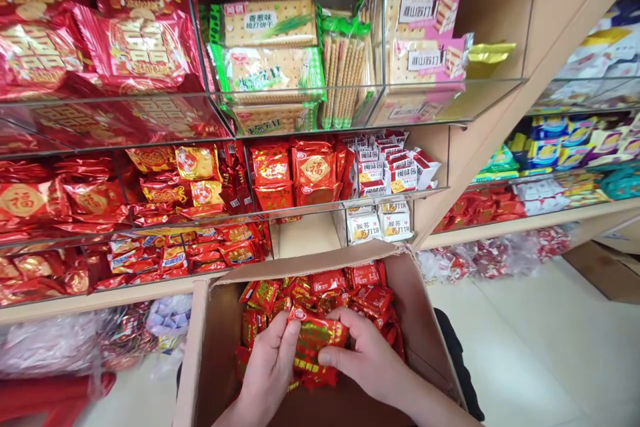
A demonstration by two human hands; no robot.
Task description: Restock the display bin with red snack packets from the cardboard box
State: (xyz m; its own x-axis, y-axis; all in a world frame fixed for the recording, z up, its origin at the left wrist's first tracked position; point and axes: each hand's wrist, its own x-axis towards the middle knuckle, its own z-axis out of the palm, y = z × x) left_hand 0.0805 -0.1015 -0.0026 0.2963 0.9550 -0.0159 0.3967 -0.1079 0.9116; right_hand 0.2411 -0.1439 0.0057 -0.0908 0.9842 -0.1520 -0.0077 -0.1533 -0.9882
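Between my two hands is a red snack packet [316,341] with gold and green print, held above an open cardboard box [425,347]. My left hand [267,363] grips its left end, the thumb lying along the wrapper. At the other end, my right hand [367,353] has its thumb on the front and fingers behind. Many similar red packets [367,300] fill the far part of the box. My forearms and hands hide some of those nearer to me.
Behind the box stand shelves with clear dividers. They hold red packets [315,170], green-edged cracker packs [270,23] and white packets [383,220]. A bare shelf compartment [307,237] sits just past the box. Plastic bags [55,347] lie under the left shelf; a red stool [55,397] is at lower left.
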